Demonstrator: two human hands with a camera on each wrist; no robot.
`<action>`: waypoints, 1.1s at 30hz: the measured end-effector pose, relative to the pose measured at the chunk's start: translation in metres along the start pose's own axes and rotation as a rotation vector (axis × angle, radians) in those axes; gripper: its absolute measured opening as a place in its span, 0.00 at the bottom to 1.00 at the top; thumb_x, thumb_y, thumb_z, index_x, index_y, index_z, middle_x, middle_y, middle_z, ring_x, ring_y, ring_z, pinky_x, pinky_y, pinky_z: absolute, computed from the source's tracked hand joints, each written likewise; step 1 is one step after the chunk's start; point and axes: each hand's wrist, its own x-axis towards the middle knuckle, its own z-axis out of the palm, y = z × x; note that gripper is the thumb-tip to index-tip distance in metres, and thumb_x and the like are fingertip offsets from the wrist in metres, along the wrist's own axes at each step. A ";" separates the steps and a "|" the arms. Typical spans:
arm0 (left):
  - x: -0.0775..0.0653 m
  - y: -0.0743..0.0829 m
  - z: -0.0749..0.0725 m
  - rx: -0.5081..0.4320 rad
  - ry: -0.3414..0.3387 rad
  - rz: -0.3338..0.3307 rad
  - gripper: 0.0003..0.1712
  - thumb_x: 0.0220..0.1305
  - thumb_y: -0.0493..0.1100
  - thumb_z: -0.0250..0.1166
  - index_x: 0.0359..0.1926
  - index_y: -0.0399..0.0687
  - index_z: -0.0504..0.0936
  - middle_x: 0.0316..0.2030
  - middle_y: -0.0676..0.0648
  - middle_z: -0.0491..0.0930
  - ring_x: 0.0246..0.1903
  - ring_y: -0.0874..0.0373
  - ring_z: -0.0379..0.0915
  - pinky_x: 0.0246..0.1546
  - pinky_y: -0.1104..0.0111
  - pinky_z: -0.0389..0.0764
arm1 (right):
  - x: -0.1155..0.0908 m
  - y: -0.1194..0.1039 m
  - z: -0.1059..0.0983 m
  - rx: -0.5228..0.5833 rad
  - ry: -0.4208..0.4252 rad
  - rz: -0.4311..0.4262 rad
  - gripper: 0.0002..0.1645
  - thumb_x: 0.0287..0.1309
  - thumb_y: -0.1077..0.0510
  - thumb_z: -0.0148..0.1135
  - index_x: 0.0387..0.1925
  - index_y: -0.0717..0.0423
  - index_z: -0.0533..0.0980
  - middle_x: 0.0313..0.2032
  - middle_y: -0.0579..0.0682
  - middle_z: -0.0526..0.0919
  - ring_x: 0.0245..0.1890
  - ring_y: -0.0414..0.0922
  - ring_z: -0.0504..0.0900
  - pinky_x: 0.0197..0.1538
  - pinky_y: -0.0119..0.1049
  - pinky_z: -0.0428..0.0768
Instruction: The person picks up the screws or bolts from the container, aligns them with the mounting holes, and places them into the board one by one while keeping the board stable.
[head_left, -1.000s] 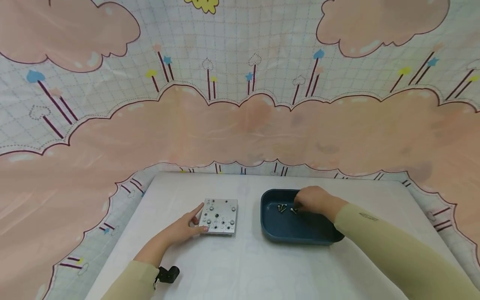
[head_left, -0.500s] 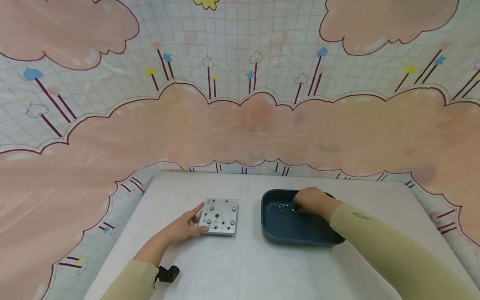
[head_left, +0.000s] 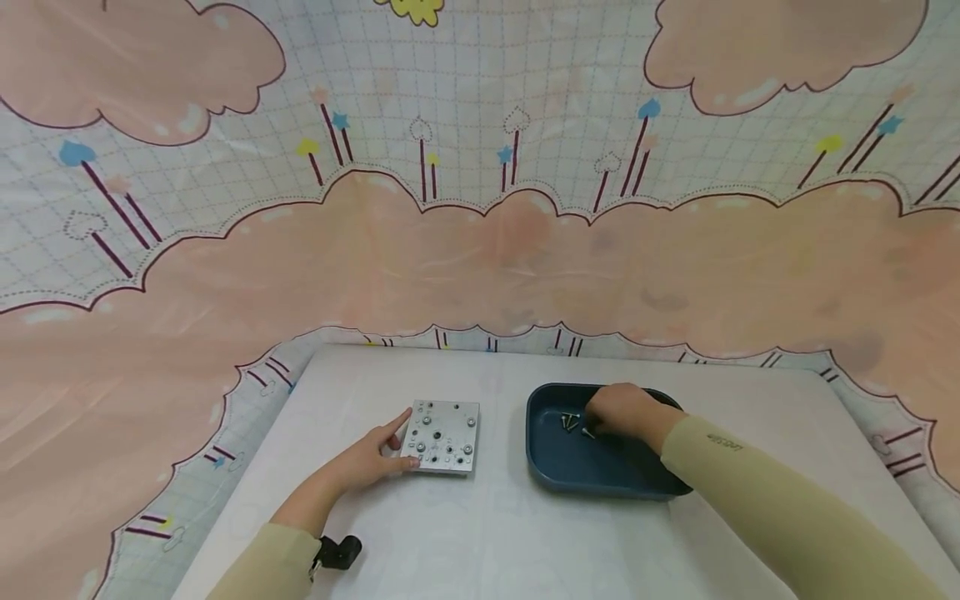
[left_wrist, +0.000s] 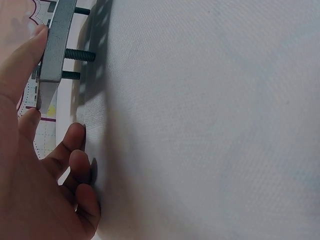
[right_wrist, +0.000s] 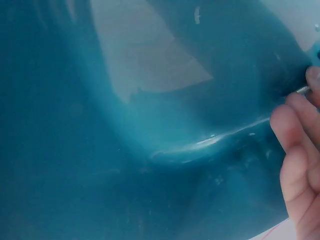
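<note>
Head view: metal block (head_left: 447, 433) lies against left fingers (head_left: 398, 465)

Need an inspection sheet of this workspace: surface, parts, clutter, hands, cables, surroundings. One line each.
Surface: white table, matte top.
Metal plate: drilled, bolt heads on top, threaded ends projecting underneath.
Tray: dark blue, right of the plate.
Loose screws: small group on the tray floor; exact count unclear.
Clutter: nothing seen.
Left hand: grips the plate's left side, thumb at the near corner; black device at the wrist.
Right hand: inside the tray, pinching a screw, mostly hidden.
Cables: nothing seen.
Surroundings: printed backdrop, clouds and grid pattern.
</note>
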 end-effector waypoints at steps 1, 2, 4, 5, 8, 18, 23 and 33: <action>0.001 -0.001 0.001 0.001 0.008 -0.003 0.58 0.54 0.61 0.73 0.78 0.53 0.52 0.44 0.45 0.68 0.34 0.54 0.62 0.35 0.63 0.66 | 0.000 0.001 0.000 0.006 -0.004 0.008 0.02 0.55 0.57 0.73 0.30 0.49 0.85 0.26 0.40 0.80 0.27 0.38 0.75 0.36 0.39 0.78; 0.001 -0.001 0.001 0.006 0.013 -0.004 0.58 0.54 0.62 0.73 0.78 0.54 0.52 0.44 0.46 0.68 0.34 0.54 0.62 0.35 0.63 0.66 | 0.001 0.001 0.000 0.014 -0.008 0.017 0.02 0.55 0.57 0.72 0.30 0.49 0.85 0.26 0.40 0.80 0.27 0.38 0.75 0.37 0.39 0.78; 0.001 -0.001 0.001 0.017 0.014 0.004 0.59 0.54 0.64 0.72 0.78 0.55 0.52 0.44 0.46 0.68 0.34 0.54 0.62 0.35 0.64 0.66 | 0.000 0.001 -0.002 0.045 -0.020 0.048 0.02 0.56 0.57 0.71 0.31 0.51 0.85 0.27 0.41 0.80 0.27 0.39 0.74 0.37 0.40 0.78; 0.001 -0.001 0.001 0.021 0.010 0.007 0.59 0.53 0.65 0.72 0.78 0.55 0.52 0.43 0.45 0.68 0.34 0.54 0.62 0.35 0.64 0.65 | -0.001 0.001 -0.003 0.063 -0.026 0.068 0.02 0.57 0.57 0.71 0.32 0.51 0.85 0.27 0.41 0.80 0.27 0.39 0.74 0.38 0.40 0.79; 0.000 0.004 -0.002 0.033 -0.016 0.019 0.59 0.55 0.67 0.70 0.79 0.53 0.50 0.45 0.43 0.68 0.34 0.54 0.62 0.35 0.65 0.66 | -0.003 0.001 -0.009 0.126 -0.038 0.123 0.03 0.59 0.57 0.70 0.34 0.51 0.85 0.28 0.41 0.80 0.28 0.39 0.75 0.40 0.41 0.79; 0.000 0.003 -0.002 0.005 -0.023 -0.022 0.57 0.56 0.59 0.73 0.79 0.54 0.51 0.45 0.44 0.69 0.33 0.53 0.61 0.35 0.62 0.64 | -0.008 -0.002 -0.018 0.291 0.010 0.169 0.02 0.60 0.56 0.69 0.32 0.47 0.83 0.29 0.39 0.79 0.30 0.38 0.75 0.41 0.39 0.77; -0.004 0.002 -0.001 0.015 -0.029 0.001 0.57 0.57 0.61 0.71 0.79 0.52 0.49 0.44 0.44 0.68 0.34 0.54 0.61 0.35 0.63 0.64 | -0.008 -0.005 -0.018 0.368 0.062 0.145 0.02 0.62 0.56 0.67 0.32 0.47 0.83 0.29 0.38 0.79 0.29 0.38 0.74 0.39 0.38 0.77; 0.003 -0.007 0.002 -0.003 0.002 0.001 0.60 0.51 0.69 0.72 0.78 0.60 0.51 0.45 0.45 0.68 0.34 0.54 0.63 0.37 0.63 0.65 | -0.006 -0.015 -0.032 0.476 0.121 0.152 0.06 0.64 0.58 0.65 0.40 0.53 0.84 0.33 0.40 0.81 0.34 0.39 0.77 0.42 0.39 0.78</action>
